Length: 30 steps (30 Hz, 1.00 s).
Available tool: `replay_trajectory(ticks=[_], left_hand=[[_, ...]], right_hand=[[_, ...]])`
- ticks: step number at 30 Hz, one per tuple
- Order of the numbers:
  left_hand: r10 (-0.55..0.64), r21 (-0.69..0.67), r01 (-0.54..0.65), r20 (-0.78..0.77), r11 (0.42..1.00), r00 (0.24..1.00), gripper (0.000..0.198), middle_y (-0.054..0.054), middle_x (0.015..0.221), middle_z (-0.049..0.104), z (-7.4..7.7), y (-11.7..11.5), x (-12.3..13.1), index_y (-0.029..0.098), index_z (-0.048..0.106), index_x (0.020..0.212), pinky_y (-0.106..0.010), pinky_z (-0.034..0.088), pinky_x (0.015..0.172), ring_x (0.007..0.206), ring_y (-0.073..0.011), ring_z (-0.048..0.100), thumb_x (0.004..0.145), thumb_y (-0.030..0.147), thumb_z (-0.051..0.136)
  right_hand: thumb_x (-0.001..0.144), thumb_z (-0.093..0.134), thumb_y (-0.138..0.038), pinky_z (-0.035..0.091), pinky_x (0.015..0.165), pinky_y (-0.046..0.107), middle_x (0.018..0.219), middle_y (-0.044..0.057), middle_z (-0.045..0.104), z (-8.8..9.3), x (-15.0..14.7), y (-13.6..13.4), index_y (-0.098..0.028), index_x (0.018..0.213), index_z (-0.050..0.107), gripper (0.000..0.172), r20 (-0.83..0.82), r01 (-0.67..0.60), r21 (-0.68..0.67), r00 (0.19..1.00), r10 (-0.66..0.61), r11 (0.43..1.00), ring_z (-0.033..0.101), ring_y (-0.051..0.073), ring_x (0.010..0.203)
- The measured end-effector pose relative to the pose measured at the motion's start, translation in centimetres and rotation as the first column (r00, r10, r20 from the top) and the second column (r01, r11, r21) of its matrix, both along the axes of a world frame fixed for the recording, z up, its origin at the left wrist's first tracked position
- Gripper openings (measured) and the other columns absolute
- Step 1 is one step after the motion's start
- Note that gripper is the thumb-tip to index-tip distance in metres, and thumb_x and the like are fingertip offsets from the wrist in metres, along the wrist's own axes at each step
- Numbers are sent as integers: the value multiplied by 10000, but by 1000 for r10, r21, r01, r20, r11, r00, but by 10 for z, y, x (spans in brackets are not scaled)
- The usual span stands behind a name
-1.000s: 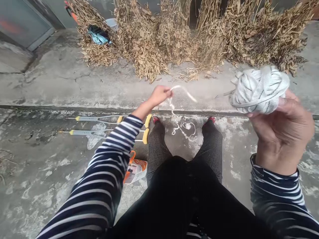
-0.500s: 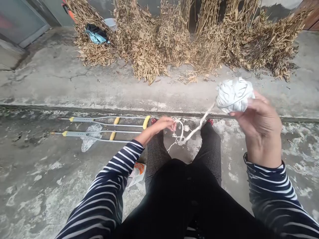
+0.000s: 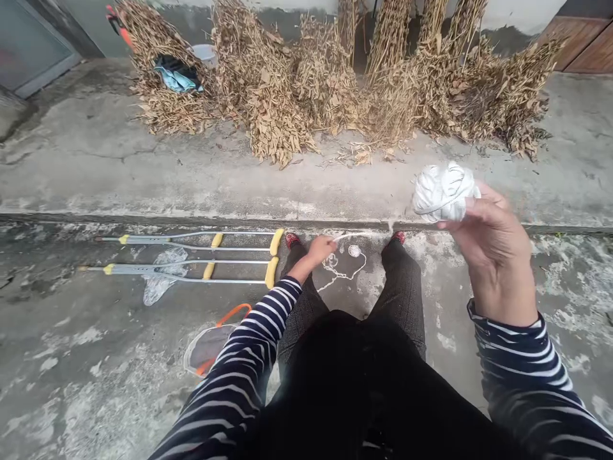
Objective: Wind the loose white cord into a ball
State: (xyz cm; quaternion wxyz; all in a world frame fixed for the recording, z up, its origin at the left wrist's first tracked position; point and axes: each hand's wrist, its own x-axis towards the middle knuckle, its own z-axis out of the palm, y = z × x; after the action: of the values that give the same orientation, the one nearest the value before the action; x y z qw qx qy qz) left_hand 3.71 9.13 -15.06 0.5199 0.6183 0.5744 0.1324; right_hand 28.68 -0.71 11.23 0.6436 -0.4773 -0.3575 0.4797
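My right hand (image 3: 486,239) is raised at the right and closed round a ball of white cloth strip (image 3: 444,191) with thin dark lines. From the ball a white strip (image 3: 364,235) runs left and down to my left hand (image 3: 320,248), which pinches it low between my knees. Loose loops of the same strip (image 3: 341,268) lie on the concrete between my feet. I sit with dark trousers and striped sleeves.
Two grey crutches (image 3: 191,255) with yellow pads lie on the ground at my left, over a clear plastic bag (image 3: 160,284). An orange-handled plastic bag (image 3: 211,342) sits by my left leg. Bundles of dry stalks (image 3: 335,83) stand behind a concrete step (image 3: 143,220).
My left hand dropped from chest height to the ground between my feet, drawing the strip along. The ball in my right hand moved lower and to the left.
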Motion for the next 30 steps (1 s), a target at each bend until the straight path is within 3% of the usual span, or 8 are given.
replay_trajectory(ticks=[2, 4, 7, 9, 14, 19, 25, 30], left_hand=[[133, 99, -127, -58, 987, 989, 215, -140, 1090, 781, 2, 6, -18, 149, 716, 1013, -388, 562, 936, 1001, -254, 735, 854, 94, 582], [212, 186, -201, -38, 962, 977, 347, -165, 1293, 738, 15, 10, -22, 155, 679, 1199, -398, 518, 1057, 1184, -262, 699, 887, 95, 541], [152, 246, -211, 239, 946, 959, 363, -152, 1301, 747, 40, -3, -1, 158, 645, 1293, -377, 485, 1129, 1243, -233, 691, 953, 171, 518], [68, 283, -204, 426, 937, 902, 365, -139, 1283, 759, 56, -20, 19, 166, 639, 1314, -375, 464, 1162, 1263, -222, 687, 968, 217, 533], [47, 352, -243, 484, 904, 874, 381, -123, 1419, 697, 84, -47, 45, 205, 656, 1312, -415, 414, 1218, 1365, -246, 621, 934, 247, 640], [34, 311, -263, 586, 913, 810, 395, -111, 1380, 730, 86, -32, 57, 183, 702, 1272, -429, 441, 1186, 1326, -259, 638, 879, 208, 723], [117, 268, -369, 648, 890, 752, 110, -57, 963, 817, 84, -32, 73, 139, 777, 895, -326, 519, 948, 995, -213, 707, 884, 219, 702], [-11, 296, -221, 621, 929, 784, 344, -41, 828, 779, 80, -45, 59, 147, 756, 804, -260, 497, 859, 820, -145, 663, 990, 388, 596]], right_hand=[[487, 865, -206, 547, 432, 178, 720, -24, 704, -13, -2, 4, -204, 877, 823, 392, 1, -19, -61, 1000, 19, 998, 601, 85, 539], [494, 879, -214, 569, 451, 207, 792, -12, 743, -27, -7, 11, -216, 926, 823, 435, 6, -54, -121, 998, 55, 991, 634, 103, 573], [517, 895, -226, 607, 514, 231, 891, 8, 777, -45, -17, 20, -217, 943, 808, 434, 15, -125, -187, 991, 130, 974, 685, 126, 657], [508, 900, -226, 630, 561, 233, 912, 5, 779, -54, -23, 26, -214, 924, 800, 428, 19, -152, -223, 987, 161, 963, 707, 133, 708], [530, 893, -222, 634, 572, 222, 922, -11, 776, -64, -29, 33, -232, 934, 788, 417, 37, -170, -267, 982, 186, 949, 718, 127, 738], [510, 907, -234, 627, 548, 232, 903, 0, 778, -65, -38, 33, -221, 956, 796, 460, 52, -190, -269, 976, 211, 944, 723, 141, 724], [510, 919, -250, 621, 548, 253, 932, 32, 790, -65, -52, 31, -207, 915, 802, 424, 33, -202, -264, 975, 218, 943, 700, 153, 719], [540, 911, -255, 659, 623, 288, 928, -6, 788, -61, -43, 34, -251, 897, 789, 377, 54, -83, -183, 994, 95, 980, 719, 162, 753]])
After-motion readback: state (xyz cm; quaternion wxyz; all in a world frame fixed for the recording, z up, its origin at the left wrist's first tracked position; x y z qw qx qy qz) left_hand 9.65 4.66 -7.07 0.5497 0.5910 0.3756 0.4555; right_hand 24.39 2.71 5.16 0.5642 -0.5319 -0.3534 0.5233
